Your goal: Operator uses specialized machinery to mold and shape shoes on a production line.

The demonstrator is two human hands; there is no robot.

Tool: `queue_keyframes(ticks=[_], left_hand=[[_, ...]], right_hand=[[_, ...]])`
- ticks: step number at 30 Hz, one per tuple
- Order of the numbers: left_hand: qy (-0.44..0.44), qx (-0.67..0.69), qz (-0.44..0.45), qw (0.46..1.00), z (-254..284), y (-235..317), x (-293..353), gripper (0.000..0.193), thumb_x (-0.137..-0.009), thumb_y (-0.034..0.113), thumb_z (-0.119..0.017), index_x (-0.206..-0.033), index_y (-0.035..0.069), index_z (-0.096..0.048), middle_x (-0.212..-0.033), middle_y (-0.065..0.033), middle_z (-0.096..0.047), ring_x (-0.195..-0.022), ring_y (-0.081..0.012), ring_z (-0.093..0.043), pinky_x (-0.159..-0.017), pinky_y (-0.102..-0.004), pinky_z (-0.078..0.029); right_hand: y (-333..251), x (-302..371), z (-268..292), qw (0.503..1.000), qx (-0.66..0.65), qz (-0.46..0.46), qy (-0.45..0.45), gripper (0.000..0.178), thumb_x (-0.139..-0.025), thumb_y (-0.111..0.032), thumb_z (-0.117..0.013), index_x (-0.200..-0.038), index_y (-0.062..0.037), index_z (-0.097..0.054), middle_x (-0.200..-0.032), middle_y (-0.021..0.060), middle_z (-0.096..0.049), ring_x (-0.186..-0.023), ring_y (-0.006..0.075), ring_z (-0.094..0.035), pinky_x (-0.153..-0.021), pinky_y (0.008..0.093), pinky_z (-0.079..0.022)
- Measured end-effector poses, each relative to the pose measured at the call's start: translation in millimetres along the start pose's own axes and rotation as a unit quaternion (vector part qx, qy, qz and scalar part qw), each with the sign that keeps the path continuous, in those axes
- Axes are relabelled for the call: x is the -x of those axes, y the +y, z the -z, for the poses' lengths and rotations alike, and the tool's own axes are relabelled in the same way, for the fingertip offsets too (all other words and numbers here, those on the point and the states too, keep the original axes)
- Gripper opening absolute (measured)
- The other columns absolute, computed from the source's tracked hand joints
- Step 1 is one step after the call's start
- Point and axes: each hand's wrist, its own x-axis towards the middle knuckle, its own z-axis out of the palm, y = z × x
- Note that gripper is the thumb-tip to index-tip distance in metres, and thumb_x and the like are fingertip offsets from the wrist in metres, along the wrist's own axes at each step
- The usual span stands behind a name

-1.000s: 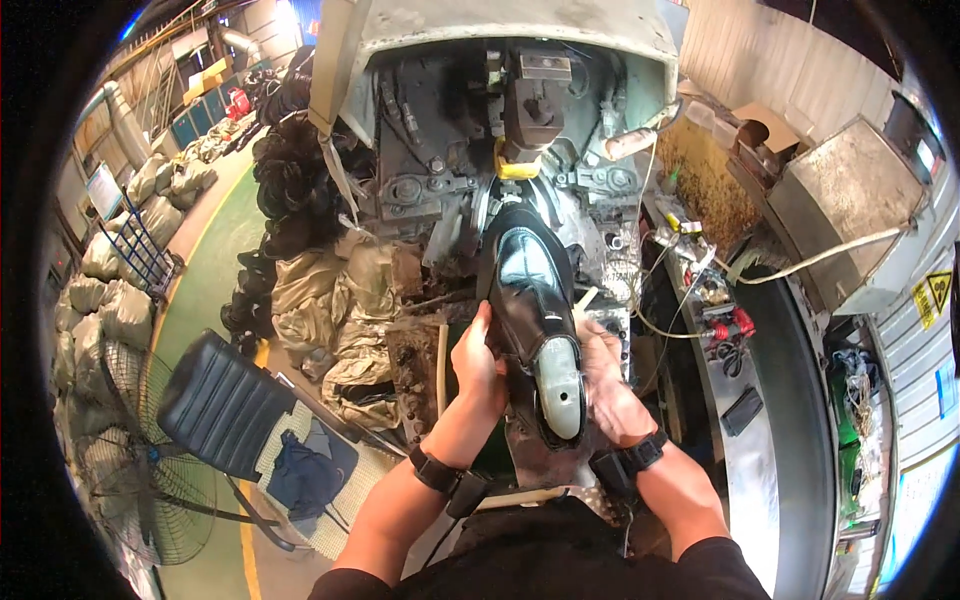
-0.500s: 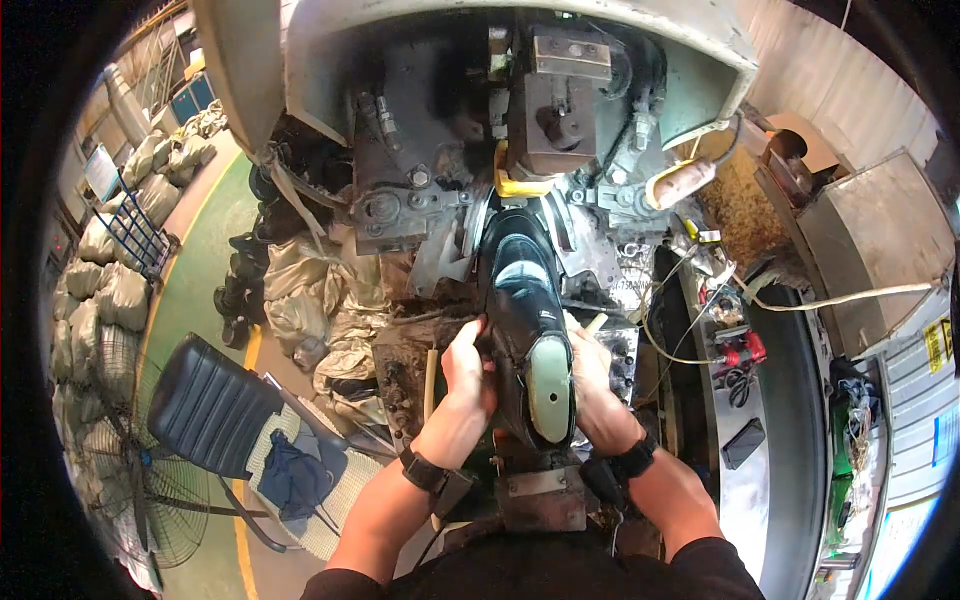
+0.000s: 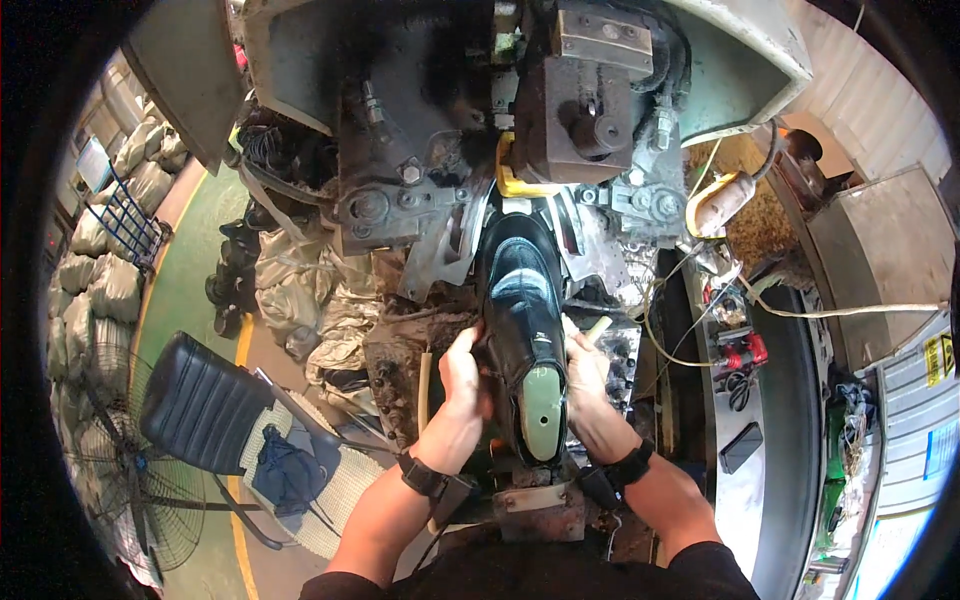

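Observation:
A black leather shoe upper (image 3: 522, 290) lies lengthwise in the machine, its toe between two metal side plates under a dark metal head (image 3: 580, 120). A pale green shoe last (image 3: 543, 412) with a small round hole fills its heel end, which points at me. My left hand (image 3: 463, 375) presses against the shoe's left side, and my right hand (image 3: 588, 372) grips its right side. The fingers wrap partly underneath and are hidden there. A yellow part (image 3: 517, 172) sits just above the toe.
At left stands a black office chair (image 3: 205, 400) with a dark cloth on its seat, beside a wire fan (image 3: 140, 465). Pale sacks lie on the floor. To the right, a phone (image 3: 741, 447) and a red tool (image 3: 742, 351) rest on a narrow ledge. A cable hangs nearby.
The view has shifted, bringing the machine head nearer. The shoe's heel end has swung slightly left and toward me, with both hands still on it.

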Motion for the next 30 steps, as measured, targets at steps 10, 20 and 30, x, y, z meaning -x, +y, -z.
queue_keyframes(ticks=[10,20,30], left_hand=[[-0.096,0.055,-0.032,0.993,42.0,-34.6,-74.2,0.028,-0.1,0.025,-0.056,-0.105,0.0,-0.068,-0.099,-0.0103,-0.072,-0.083,-0.0212,-0.069,-0.075,-0.0363,-0.057],[-0.084,0.028,-0.073,0.993,46.9,-41.6,-83.8,0.026,-0.103,0.021,-0.053,-0.109,-0.001,-0.068,-0.101,-0.0087,-0.071,-0.084,-0.018,-0.069,-0.075,-0.0324,-0.057],[-0.099,0.019,-0.05,0.994,26.1,-28.5,-59.4,0.036,-0.103,0.031,-0.059,-0.115,-0.002,-0.068,-0.102,-0.009,-0.072,-0.087,-0.0167,-0.069,-0.076,-0.0322,-0.056]], right_hand=[[28.5,-42.7,19.7,0.998,-0.023,0.047,-0.031,0.028,-0.097,-0.004,-0.064,-0.124,0.0018,-0.064,-0.11,0.0088,-0.072,-0.089,0.0174,-0.071,-0.078,0.0305,-0.061],[23.4,-38.5,16.6,0.998,-0.03,0.045,-0.025,0.028,-0.098,-0.004,-0.064,-0.125,0.0028,-0.064,-0.108,0.0094,-0.073,-0.084,0.0165,-0.071,-0.074,0.0291,-0.061],[15.0,-31.2,10.0,0.999,-0.025,0.029,-0.026,0.028,-0.099,-0.009,-0.065,-0.124,0.0021,-0.064,-0.107,0.0085,-0.072,-0.084,0.0154,-0.07,-0.074,0.0286,-0.06]])
